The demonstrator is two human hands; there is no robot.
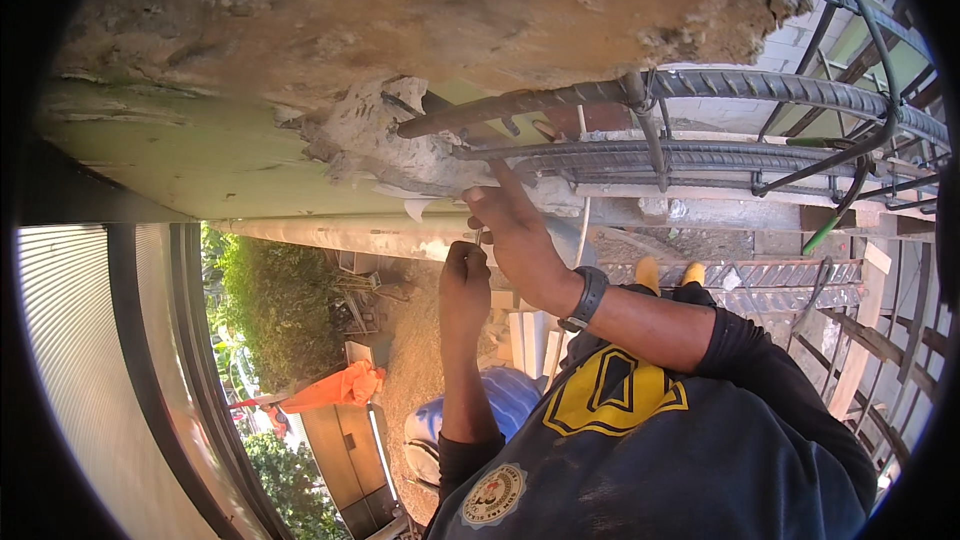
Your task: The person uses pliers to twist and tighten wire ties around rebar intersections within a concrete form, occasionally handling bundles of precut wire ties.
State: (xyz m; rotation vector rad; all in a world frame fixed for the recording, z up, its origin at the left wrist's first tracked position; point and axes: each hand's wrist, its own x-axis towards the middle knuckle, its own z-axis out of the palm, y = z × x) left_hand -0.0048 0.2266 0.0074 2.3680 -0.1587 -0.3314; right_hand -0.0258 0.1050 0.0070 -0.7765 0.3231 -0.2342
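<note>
My left hand (465, 277) is closed in a fist below the broken edge of a green-painted wall (230, 165). A small bit of metal shows at its top, too small to name. Just right of it and higher, my right hand (515, 245) has its forefinger stretched up against the jagged concrete (390, 150), near the rebar ends. Its other fingers are curled close to the left hand, and what they hold is hidden. A dark watch (588, 298) is on my right wrist. Ribbed steel rebar (740, 87) runs right from the concrete, tied with stirrups.
Rough brown masonry (420, 10) overhangs above. A green-tipped bar (825, 230) hangs among the steel. Yellow boots (648, 273) show below, near timber framing (860, 340). Orange cloth (335, 388) hangs at lower left; a blue striped shape (500, 395) sits behind my left arm.
</note>
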